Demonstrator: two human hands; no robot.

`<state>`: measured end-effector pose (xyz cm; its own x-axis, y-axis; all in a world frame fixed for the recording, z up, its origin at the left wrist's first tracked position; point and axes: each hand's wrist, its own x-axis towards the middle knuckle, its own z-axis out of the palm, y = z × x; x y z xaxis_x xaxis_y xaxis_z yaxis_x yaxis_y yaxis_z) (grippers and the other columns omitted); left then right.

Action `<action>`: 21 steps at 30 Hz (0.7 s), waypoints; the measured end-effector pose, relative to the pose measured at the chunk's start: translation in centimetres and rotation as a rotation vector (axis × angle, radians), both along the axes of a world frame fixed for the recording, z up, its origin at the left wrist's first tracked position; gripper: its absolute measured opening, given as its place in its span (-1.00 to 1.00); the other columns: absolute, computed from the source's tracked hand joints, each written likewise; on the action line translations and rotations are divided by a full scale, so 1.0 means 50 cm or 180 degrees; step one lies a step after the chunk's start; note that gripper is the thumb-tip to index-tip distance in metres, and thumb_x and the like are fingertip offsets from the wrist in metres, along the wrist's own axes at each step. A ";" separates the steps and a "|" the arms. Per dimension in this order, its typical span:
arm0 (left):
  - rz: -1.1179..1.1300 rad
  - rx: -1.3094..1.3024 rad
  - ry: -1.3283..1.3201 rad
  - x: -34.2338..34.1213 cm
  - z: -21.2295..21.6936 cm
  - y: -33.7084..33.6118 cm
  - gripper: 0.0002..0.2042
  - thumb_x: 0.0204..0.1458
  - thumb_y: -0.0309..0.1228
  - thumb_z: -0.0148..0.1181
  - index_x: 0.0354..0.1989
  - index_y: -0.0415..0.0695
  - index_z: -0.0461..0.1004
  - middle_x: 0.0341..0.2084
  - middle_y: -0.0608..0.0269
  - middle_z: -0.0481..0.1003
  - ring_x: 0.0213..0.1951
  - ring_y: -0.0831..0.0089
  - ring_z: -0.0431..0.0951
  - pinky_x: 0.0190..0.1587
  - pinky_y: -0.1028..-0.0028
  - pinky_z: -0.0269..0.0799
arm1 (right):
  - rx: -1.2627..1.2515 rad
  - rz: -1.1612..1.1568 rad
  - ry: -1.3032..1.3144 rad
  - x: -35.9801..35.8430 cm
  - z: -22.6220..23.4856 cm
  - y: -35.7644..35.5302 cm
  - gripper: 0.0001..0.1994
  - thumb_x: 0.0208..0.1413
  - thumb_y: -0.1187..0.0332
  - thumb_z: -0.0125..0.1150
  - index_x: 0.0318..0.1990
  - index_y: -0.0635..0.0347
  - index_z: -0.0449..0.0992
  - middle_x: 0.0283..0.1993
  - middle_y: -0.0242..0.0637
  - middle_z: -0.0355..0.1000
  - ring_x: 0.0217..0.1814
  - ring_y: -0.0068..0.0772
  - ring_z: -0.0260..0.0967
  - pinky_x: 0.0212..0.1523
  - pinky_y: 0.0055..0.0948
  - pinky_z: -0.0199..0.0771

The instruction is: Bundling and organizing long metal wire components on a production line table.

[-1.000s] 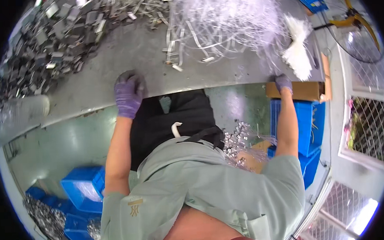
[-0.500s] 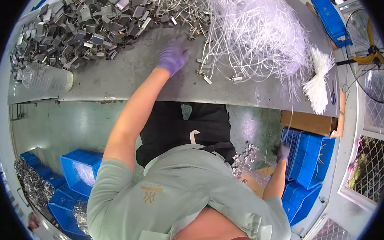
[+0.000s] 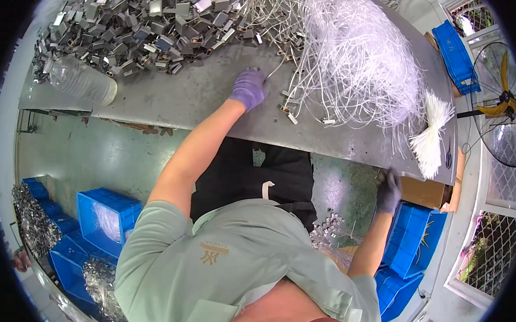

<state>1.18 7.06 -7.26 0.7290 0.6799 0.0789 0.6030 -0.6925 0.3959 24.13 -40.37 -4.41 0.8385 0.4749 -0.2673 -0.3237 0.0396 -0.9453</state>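
My left hand [image 3: 249, 89], in a purple glove, is closed over the grey metal table [image 3: 203, 97]. A thin white wire [image 3: 276, 67] runs from its fingertips toward the tangle of wires. My right hand [image 3: 389, 191], in a darker glove, is at the table's front edge on the right; blur hides its fingers. Between the hands a large heap of clear white wires [image 3: 357, 59] covers the table, with a few small metal-cased parts [image 3: 290, 118] at its near side. Far left lies a big pile of small grey metal blocks [image 3: 166, 30].
A clear plastic bottle [image 3: 83, 80] lies at the table's left. A bundle of white ties [image 3: 431, 136] hangs over the right edge, near a cardboard box [image 3: 422, 192]. Blue crates [image 3: 410, 235] stand low at right, others [image 3: 108, 219] at left. A fan [image 3: 504, 101] is at right.
My right hand has come up from beside the blue crates to the table edge; the strand stretched down to it no longer shows. My left hand has a wire at its fingertips. The view has shifted slightly.
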 end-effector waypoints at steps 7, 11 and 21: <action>-0.0233 -0.1173 -0.1570 -0.267 0.033 -0.105 -0.73 0.12 -0.27 -0.05 -0.32 -0.27 0.39 -0.42 0.01 0.41 -0.31 0.16 0.43 -0.22 0.32 0.35 | -0.0207 0.2063 0.0309 -0.277 0.038 0.499 -0.67 0.16 0.36 0.04 0.04 0.33 0.32 -0.19 -0.16 0.45 -0.20 -0.28 0.48 -0.29 -0.42 0.50; 0.0328 -0.3201 -0.2239 -0.429 0.041 -0.199 -0.63 0.17 -0.19 -0.12 -0.54 -0.26 0.31 -0.64 0.14 0.36 -0.56 0.40 0.38 -0.45 0.45 0.27 | 0.0058 0.2058 0.1112 -0.375 -0.030 0.690 -0.65 0.17 0.36 0.01 0.08 0.30 0.25 -0.15 -0.08 0.46 -0.27 -0.21 0.50 -0.40 -0.37 0.49; 0.2216 -0.3917 -0.2220 -0.846 -0.125 -0.311 -0.59 0.03 -0.07 0.14 -0.61 -0.17 0.33 -0.79 0.23 0.30 -0.75 0.46 0.29 -0.65 0.47 0.17 | 0.0600 0.1458 0.0500 -0.361 -0.056 0.791 -0.61 0.21 0.31 -0.02 0.12 0.35 0.23 -0.16 -0.03 0.47 -0.40 -0.21 0.49 -0.49 -0.45 0.50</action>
